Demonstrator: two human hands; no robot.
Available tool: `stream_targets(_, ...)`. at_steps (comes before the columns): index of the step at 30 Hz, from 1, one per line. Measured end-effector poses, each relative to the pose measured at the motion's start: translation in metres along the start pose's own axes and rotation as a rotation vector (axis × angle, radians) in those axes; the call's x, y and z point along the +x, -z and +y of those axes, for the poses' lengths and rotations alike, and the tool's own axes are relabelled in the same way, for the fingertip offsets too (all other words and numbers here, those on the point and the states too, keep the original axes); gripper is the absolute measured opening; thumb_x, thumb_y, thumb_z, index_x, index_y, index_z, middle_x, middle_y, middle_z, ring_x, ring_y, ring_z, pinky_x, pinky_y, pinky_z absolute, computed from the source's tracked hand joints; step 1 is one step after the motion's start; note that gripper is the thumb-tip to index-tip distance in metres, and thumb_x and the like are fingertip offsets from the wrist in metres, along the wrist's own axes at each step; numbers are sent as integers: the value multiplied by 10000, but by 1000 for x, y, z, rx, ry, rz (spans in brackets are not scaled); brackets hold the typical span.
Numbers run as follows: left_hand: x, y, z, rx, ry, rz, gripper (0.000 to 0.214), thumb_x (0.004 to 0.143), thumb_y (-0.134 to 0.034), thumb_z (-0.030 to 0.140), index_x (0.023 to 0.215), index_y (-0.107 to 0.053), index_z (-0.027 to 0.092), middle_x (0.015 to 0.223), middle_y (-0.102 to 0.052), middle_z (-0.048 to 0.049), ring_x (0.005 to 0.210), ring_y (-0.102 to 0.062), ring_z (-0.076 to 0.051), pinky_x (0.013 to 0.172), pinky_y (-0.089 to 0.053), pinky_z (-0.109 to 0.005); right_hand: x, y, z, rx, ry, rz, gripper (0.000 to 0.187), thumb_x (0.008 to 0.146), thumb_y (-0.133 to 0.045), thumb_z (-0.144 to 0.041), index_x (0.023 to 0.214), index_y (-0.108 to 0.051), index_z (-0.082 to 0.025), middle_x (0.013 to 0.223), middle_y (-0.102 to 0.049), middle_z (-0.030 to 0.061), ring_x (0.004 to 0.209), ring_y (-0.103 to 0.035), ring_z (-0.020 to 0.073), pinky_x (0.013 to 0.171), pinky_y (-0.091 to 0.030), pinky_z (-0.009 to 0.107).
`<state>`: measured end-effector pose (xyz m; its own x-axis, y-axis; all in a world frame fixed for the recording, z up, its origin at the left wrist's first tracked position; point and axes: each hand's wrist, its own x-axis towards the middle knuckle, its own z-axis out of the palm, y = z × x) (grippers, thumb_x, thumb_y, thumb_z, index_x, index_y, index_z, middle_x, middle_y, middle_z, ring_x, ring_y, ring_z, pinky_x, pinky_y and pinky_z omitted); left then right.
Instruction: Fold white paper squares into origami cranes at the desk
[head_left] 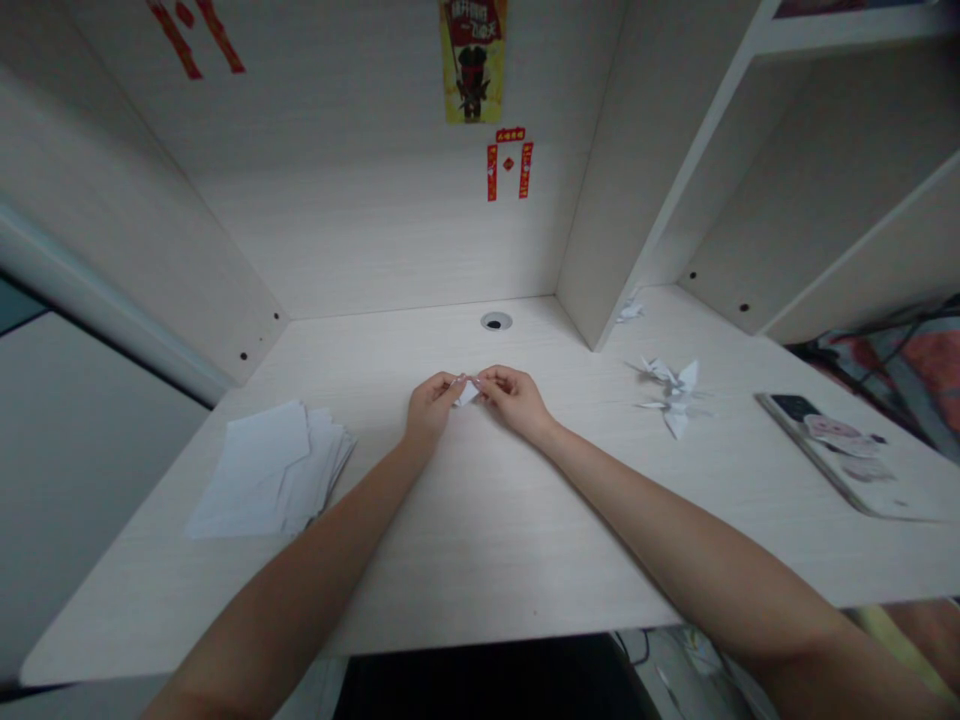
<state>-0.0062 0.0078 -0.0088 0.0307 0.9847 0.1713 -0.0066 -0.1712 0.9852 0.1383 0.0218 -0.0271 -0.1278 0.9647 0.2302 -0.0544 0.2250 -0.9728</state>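
Note:
A small piece of folded white paper (466,394) is held between my two hands, over the middle of the desk. My left hand (433,404) pinches its left side, thumb and fingertips together. On the right side, my right hand (514,396) grips it with bent fingers. The fingers cover most of the folds, so the paper's full shape is hidden. To the right of my hands lie several folded white paper cranes (675,385). A stack of loose white paper sheets (262,470) rests to the left of my left forearm.
A phone in a decorated case (847,450) lies at the desk's right. Behind my hands is a round cable hole (496,321). An upright divider panel (630,180) stands at the back right, with more folded white paper (631,308) beside its base. The desk (480,560) ends near my body.

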Motion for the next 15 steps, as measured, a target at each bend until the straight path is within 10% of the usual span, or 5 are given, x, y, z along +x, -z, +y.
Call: stream_targets(15, -1, -1, 1, 55, -7, 59, 216, 659, -706, 359, 738, -705, 158, 720, -691, -28, 663, -586, -135, 669, -442, -263, 2, 4, 2, -1, -25, 73, 317, 688, -683, -456, 749, -684, -145, 634, -660, 42, 549, -572, 126, 541, -432, 238)
